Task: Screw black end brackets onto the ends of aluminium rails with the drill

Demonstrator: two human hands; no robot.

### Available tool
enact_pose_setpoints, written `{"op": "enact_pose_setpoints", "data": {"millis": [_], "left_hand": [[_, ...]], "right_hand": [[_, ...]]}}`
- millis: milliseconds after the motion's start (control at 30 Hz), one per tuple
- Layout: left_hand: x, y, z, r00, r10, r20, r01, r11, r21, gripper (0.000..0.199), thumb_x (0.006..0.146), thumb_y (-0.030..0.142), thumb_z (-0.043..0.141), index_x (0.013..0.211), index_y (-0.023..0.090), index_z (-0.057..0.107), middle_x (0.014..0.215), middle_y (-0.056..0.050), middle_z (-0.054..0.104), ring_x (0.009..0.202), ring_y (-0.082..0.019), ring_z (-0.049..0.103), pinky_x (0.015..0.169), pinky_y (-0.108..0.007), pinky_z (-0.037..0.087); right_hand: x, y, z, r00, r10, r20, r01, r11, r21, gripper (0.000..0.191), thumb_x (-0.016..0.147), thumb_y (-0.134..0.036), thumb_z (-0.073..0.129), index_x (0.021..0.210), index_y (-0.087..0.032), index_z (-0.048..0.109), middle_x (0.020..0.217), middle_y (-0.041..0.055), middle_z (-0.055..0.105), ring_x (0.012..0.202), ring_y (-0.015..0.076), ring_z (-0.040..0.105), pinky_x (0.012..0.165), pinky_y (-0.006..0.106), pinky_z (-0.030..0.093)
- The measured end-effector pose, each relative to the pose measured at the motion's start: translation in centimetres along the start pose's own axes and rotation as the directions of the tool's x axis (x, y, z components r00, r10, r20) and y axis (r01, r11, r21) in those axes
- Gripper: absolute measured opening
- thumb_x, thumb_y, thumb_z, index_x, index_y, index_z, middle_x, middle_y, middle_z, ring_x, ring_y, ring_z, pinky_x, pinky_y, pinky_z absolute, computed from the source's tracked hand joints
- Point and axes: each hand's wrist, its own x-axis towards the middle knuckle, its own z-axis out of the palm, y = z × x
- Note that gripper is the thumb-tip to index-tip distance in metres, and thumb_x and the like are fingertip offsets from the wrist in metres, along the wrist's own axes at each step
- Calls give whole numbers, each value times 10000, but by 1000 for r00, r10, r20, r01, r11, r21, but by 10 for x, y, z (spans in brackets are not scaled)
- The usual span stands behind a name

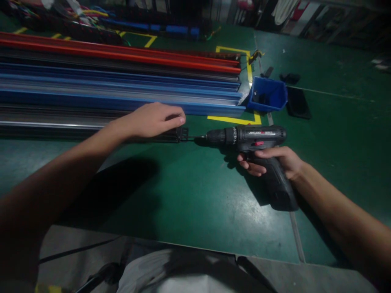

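Note:
My right hand (269, 160) is wrapped round the grip of a black cordless drill (262, 136), which points left. Its long thin bit reaches a small black end piece (183, 134) at the right end of a dark metal profile (61, 124). On top of that profile, near the end, rests my left hand (159, 119), its thumb and fingers curled over the edge. The left palm's underside and what the fingers press on are partly hidden. Behind the hand run blue profiles (210, 109), parallel to the dark one.
Red profiles (183, 59) lie farther back on the green table (195, 195). Right of the profile ends stands a blue bin (269, 93) with dark parts inside, beside a black flat object (297, 101). Wires (94, 12) lie at the back left.

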Motion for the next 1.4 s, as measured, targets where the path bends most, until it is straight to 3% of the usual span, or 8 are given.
{"op": "enact_pose_setpoints", "data": {"millis": [400,633,867,1067,1267,1400], "left_hand": [[0,0,0,1000,-14,-15,13,999,-35,498,1019,601,376,1189,249,685,1072,-17,752,908,-210,676,783,-295,427],[1,1,-2,999,-35,13,35,999,-36,537,1019,633,359,1159,238,695,1046,-30,756,888,-219,670,765,-301,418],[-2,1,-4,999,-29,25,30,998,-53,532,1037,614,327,1141,248,699,1079,-33,754,916,-222,673,778,-306,419],[-13,0,-8,1000,0,-5,0,997,-79,537,1070,528,268,1134,246,721,1094,-31,765,917,-201,678,787,-297,427],[-13,2,-8,1000,-24,-4,23,996,-81,520,1070,528,302,1107,244,736,1079,-39,777,903,-200,679,771,-297,424],[-13,3,-8,1000,-16,-9,15,996,-88,521,1073,522,296,1118,246,735,1087,-40,772,933,-204,682,788,-303,433]], "right_hand": [[0,-1,1,999,9,49,-12,998,64,394,945,-154,580,1275,45,663,997,164,710,634,99,590,676,246,573],[-2,-1,5,1000,15,-3,-15,999,40,325,908,-136,619,1182,14,708,1008,157,729,674,112,642,700,252,580],[-10,-11,16,994,24,-109,-41,987,-153,293,912,-151,665,1178,-56,743,1063,156,785,725,137,715,724,254,596],[-12,-22,35,999,28,-38,-36,974,-223,365,906,-216,688,1228,-49,732,1179,223,779,800,223,790,768,316,626],[-3,-31,25,999,45,12,-43,987,-155,345,944,-240,669,1175,6,743,1175,269,760,601,111,672,623,238,594],[2,-30,12,998,53,37,-49,992,-117,432,937,-274,694,1283,-16,713,1206,278,744,556,82,620,564,211,569]]}}
